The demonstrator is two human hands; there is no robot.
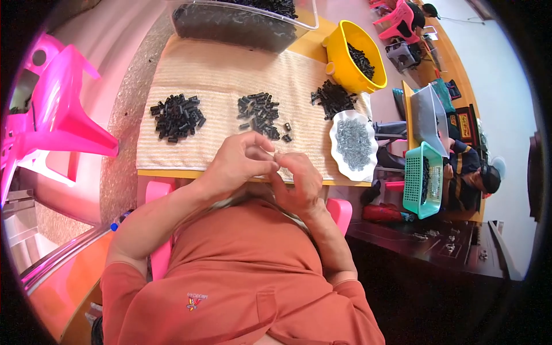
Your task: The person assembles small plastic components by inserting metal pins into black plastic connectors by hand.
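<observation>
Over the near edge of the table, my left hand (237, 160) and my right hand (299, 179) meet fingertip to fingertip. Both are closed in a pinch; whatever they hold between them is too small to make out. Just beyond my fingers lies a loose pile of small black cylindrical parts (260, 112), with a couple of single pieces (287, 137) beside it. A larger heap of similar black parts (177, 117) sits to the left. On the right, a white scalloped dish (339, 150) holds many small clear or silvery pieces, next to another heap of black parts (333, 99).
A striped cream towel (218, 72) covers the table. Along the back stand a clear plastic bin (241, 26) and a yellow tub (338, 54), both with black parts. A pink chair (63, 115) is at left. To the right, a person (467, 172) works by a green basket (415, 181).
</observation>
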